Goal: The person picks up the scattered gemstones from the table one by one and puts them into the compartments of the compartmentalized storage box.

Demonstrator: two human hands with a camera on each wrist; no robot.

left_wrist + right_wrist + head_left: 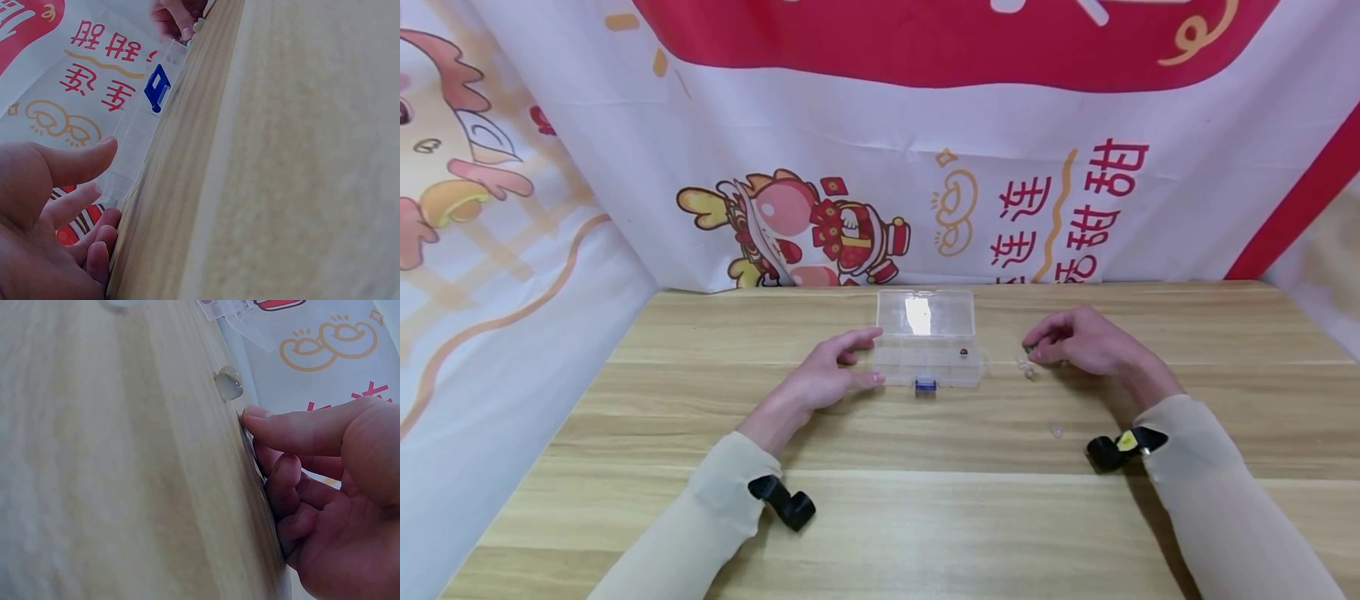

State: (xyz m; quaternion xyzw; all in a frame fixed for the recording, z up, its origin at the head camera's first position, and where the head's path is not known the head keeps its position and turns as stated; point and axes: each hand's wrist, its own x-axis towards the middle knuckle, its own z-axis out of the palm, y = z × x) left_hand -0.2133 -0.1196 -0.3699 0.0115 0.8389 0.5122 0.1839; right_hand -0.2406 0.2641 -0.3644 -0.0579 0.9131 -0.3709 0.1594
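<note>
A clear plastic compartment box (925, 367) lies on the table with its lid (895, 312) folded back and a blue latch (926, 386) in front. One dark red bead (964, 352) sits in a right-hand compartment. My left hand (827, 371) rests at the box's left end, thumb by the front corner, forefinger by the hinge side. Right of the box, my right hand (1086, 340) pinches a small dark green bead (1029, 348) low over the tabletop; the fingertips mostly hide it. Beside those fingertips lie pale translucent beads (229, 384).
A single clear piece (1057, 431) lies nearer on the wooden table (925, 533). Printed cloth (820, 117) hangs behind the table's back edge and at the left. Each sleeve carries a black strap-on camera (790, 504).
</note>
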